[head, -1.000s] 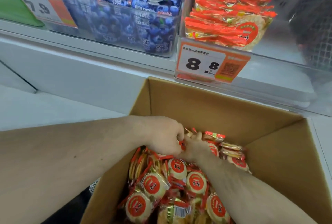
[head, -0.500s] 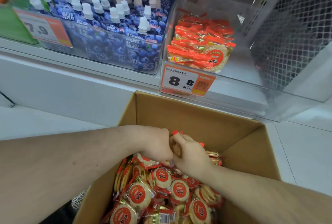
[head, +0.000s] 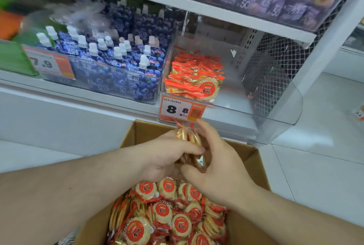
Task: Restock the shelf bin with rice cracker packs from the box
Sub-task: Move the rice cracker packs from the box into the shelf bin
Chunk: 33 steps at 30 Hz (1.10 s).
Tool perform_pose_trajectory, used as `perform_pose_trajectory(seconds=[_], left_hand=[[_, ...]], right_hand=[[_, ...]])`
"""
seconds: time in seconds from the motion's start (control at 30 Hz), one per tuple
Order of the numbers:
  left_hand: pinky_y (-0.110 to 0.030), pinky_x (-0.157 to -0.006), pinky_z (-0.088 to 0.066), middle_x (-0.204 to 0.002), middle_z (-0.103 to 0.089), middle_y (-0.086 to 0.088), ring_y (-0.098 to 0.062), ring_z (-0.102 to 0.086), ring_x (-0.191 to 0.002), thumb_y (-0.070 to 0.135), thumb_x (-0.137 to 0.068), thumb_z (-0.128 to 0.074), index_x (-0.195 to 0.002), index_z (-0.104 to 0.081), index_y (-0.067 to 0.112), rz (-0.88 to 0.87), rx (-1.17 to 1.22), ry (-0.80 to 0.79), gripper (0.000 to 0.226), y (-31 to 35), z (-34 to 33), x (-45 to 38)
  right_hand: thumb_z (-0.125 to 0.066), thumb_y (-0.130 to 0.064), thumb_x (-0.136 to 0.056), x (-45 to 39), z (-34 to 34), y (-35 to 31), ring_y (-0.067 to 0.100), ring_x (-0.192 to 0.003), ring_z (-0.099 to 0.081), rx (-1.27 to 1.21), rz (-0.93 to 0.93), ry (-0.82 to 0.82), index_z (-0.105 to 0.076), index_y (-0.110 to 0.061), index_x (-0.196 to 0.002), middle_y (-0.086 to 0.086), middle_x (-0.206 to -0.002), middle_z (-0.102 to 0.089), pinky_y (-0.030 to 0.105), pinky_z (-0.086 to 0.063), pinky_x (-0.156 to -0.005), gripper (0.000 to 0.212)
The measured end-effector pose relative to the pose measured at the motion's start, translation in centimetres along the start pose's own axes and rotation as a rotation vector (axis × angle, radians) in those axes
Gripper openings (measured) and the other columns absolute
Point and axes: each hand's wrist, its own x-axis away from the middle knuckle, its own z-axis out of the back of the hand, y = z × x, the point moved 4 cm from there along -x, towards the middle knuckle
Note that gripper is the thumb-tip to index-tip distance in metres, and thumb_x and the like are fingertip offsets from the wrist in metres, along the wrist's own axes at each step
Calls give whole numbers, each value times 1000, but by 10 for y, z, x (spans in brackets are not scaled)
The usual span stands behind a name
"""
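Observation:
An open cardboard box (head: 254, 158) below the shelf holds several round rice cracker packs (head: 163, 211) with red labels. Above its far edge, my left hand (head: 163, 156) and my right hand (head: 218, 168) together grip a bunch of rice cracker packs (head: 187, 136) held on edge, lifted out of the box. The clear shelf bin (head: 279, 105) stands just above and behind, with a stack of the same packs (head: 195, 75) at its left side and bare floor to the right. An 8.8 price tag (head: 179, 110) hangs on the bin's front.
Left of the bin, another clear bin holds blue spouted jelly pouches (head: 118, 67) behind a 7.9 tag (head: 47, 63). An upper shelf (head: 216, 8) with purple packs overhangs the bin. White floor tiles (head: 325, 166) lie to the right of the box.
Both hands have risen out of the box with a bunch of packs, up to the price tag. The view has tilted up and shows more of the shelf.

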Motion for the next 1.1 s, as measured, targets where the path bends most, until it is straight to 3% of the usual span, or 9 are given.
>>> perform_pose_trajectory(seconds=[0.13, 0.27, 0.37, 0.5, 0.6, 0.7, 0.83, 0.97, 1.1], left_hand=[[-27, -54, -51, -83, -65, -14, -21, -64, -68, -12, -77, -49, -87, -61, 5, -49, 144, -24, 23, 3, 6, -2], [-37, -61, -59, -84, -70, -19, -29, -69, -70, -9, -51, -50, -75, -74, 3, -40, 283, -102, 36, 6, 10, -1], [-47, -88, -53, -96, -69, -21, -34, -68, -86, -9, -45, -54, -87, -72, -1, -65, 288, -119, 46, 10, 13, -2], [-51, -98, -47, -115, -67, -23, -37, -66, -102, -5, -41, -61, -107, -70, -1, -70, 267, -160, 66, 13, 14, -1], [-51, -94, -51, -120, -65, -24, -38, -65, -105, -5, -46, -65, -118, -65, 0, -61, 263, -186, 72, 14, 14, -1], [-52, -77, -59, -115, -69, -20, -35, -70, -98, 19, -57, -78, -109, -73, 8, -52, 298, -146, 54, 15, 17, -2], [-56, -76, -57, -117, -68, -19, -37, -68, -103, 54, -69, -64, -104, -76, 11, -49, 318, -88, 57, 17, 25, -2], [-57, -80, -55, -117, -68, -19, -36, -69, -101, 66, -67, -57, -105, -76, 12, -39, 313, -116, 69, 19, 24, -3], [-54, -83, -56, -126, -64, -17, -35, -63, -113, 75, -49, -73, -117, -71, 18, -47, 255, -254, 88, 15, 15, -3]], right_hand=[[-64, -45, -66, 4, 17, 3, -1, -121, -52, -91, 62, 84, -42, -44, -138, -24, -128, -56, 27, -49, -95, 75], [-65, -40, -71, 4, 35, 5, 5, -102, -63, -207, 137, 327, -58, -45, -111, -22, -106, -65, 21, -52, -82, 41], [-66, -41, -72, 3, 49, 4, 2, -87, -58, -129, 170, 494, -58, -42, -102, -25, -96, -58, 11, -44, -75, 31], [-77, -56, -58, -8, 46, 14, 9, -79, -58, -217, -168, 302, -54, -41, -111, -18, -99, -60, 19, -47, -68, 61], [-86, -31, -72, -14, 37, 16, 26, -75, -66, -409, -247, 165, -67, -26, -98, 2, -85, -71, 36, -58, -66, 33], [-72, -15, -77, -20, 43, 16, 15, -58, -64, -802, -280, 194, -66, -10, -86, 3, -68, -71, 21, -51, -53, 12], [-67, -30, -68, -28, 65, 14, 17, -69, -65, -1247, -289, 212, -63, -6, -94, 5, -78, -72, 20, -51, -51, 36], [-64, -29, -72, -27, 65, 16, 17, -72, -68, -1235, -262, 175, -63, -5, -94, 7, -82, -73, 21, -54, -57, 33], [-69, -25, -72, -27, 45, 14, 11, -65, -66, -1021, -242, 97, -65, -4, -93, 6, -77, -72, 20, -53, -59, 30]])
